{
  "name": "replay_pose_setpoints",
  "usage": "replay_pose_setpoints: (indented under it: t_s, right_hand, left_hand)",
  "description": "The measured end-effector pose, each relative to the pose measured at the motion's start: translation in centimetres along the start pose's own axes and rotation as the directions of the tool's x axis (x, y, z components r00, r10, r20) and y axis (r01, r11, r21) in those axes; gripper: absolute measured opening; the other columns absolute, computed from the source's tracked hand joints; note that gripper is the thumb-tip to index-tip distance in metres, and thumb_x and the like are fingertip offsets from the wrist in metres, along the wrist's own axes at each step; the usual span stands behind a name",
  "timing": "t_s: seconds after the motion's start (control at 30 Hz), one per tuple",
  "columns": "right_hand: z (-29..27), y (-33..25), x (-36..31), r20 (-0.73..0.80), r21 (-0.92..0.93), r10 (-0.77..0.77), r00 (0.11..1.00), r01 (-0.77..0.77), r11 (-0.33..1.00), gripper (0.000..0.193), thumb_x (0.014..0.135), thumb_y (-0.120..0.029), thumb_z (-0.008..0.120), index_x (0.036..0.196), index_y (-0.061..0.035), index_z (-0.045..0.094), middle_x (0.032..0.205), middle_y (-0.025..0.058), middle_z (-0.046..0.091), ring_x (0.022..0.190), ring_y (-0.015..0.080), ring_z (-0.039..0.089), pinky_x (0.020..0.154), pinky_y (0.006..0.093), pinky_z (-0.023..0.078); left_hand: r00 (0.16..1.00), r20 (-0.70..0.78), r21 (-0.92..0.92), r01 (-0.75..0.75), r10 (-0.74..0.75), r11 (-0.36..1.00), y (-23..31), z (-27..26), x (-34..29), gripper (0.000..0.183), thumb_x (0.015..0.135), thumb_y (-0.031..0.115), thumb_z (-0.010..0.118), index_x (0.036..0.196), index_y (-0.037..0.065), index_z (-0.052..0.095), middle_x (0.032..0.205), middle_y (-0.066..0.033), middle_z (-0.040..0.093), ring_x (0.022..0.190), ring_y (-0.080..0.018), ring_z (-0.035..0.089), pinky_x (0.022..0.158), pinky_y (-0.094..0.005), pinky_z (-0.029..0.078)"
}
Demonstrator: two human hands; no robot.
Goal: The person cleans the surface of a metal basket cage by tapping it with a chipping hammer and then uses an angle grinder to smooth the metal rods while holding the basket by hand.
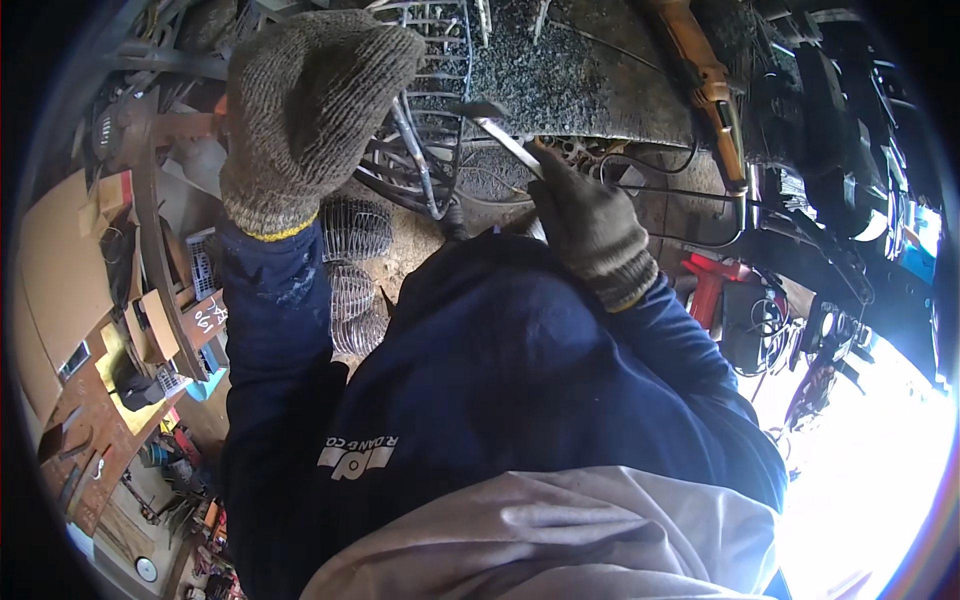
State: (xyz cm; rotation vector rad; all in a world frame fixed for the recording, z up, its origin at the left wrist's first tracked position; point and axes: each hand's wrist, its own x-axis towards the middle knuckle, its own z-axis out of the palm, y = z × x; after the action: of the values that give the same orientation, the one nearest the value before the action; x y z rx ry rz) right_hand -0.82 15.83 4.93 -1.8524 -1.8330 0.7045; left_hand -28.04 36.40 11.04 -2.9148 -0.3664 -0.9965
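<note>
A cluttered workshop with a rough dark tabletop covered in metal grit. The left hand, in a grey knitted glove, rests closed on a bent wire frame. The right hand grips a thin metal rod beside the frame.

left hand: gloved, raised, fingers curled | right hand: gloved, closed in a grip
</note>
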Motion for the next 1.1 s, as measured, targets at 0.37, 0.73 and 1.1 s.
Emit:
replay_pose_setpoints:
  t_s: [0.37, 0.73, 1.1]
  right_hand:
    - [1.2, 1.5, 0.3, -0.069, -0.064, -0.068, 0.995, 0.064, 0.996, 0.041, 0.103, -0.023, 0.058, 0.142, -0.0101, 0.055, 0.093, 0.0190, 0.072, 0.083, 0.0371, 0.073, 0.070, 0.0460, 0.057]
    - [-0.1, 0.5, 0.2, -0.080, -0.003, -0.109, 0.991, 0.109, 0.994, 0.041, 0.102, -0.022, 0.060, 0.142, -0.0100, 0.056, 0.101, 0.0200, 0.073, 0.088, 0.0379, 0.073, 0.072, 0.0469, 0.058]
    - [0.6, 1.3, 0.4, -0.083, -0.036, -0.090, 0.992, 0.088, 0.995, 0.037, 0.102, -0.023, 0.061, 0.137, -0.0111, 0.059, 0.092, 0.0197, 0.072, 0.081, 0.0378, 0.072, 0.067, 0.0466, 0.057]
  left_hand:
    - [1.000, -0.006, 0.122, -0.002, 0.002, 0.993, 0.1, -0.1, 0.8, 0.035, 0.091, 0.006, 0.065, 0.126, 0.006, 0.065, 0.102, -0.0065, 0.078, 0.095, -0.0256, 0.075, 0.086, -0.0388, 0.059]
    - [0.999, 0.045, 0.144, -0.010, 0.004, 0.989, 0.8, -0.8, 1.4, 0.039, 0.086, 0.004, 0.066, 0.125, 0.008, 0.066, 0.105, -0.0042, 0.079, 0.099, -0.0270, 0.073, 0.088, -0.0427, 0.057]
    - [1.000, -0.001, 0.215, -0.024, 0.025, 0.976, 0.8, -0.3, 0.6, 0.040, 0.087, 0.003, 0.067, 0.127, 0.008, 0.068, 0.108, -0.0041, 0.078, 0.106, -0.0265, 0.072, 0.092, -0.0430, 0.056]
